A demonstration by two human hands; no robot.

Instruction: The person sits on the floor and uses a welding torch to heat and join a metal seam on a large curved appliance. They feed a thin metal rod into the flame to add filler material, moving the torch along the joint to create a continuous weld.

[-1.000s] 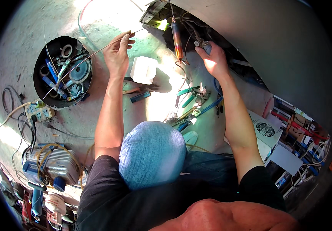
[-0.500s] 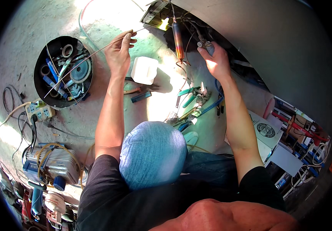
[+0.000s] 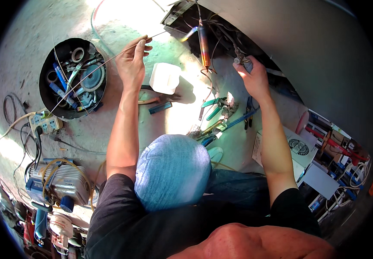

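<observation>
Rough concrete floor [image 3: 108, 129] carries all the work, with sun on its far edge. At that far edge the left hand [image 3: 131, 64] pinches a thin brazing rod [image 3: 95, 69] between the fingertips; its tip points to the copper filter tube [image 3: 204, 43] under the grey appliance [image 3: 316, 56]. The right hand [image 3: 253, 77] is closed around a small torch [image 3: 243, 62]. To do well, the person should probably keep the rod steady and feed it slowly at the joint. A round tool bucket [image 3: 44, 86] stands near the left edge.

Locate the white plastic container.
Head view, upper middle: the white plastic container sits on the concrete floor, just right of the left hand.
</observation>
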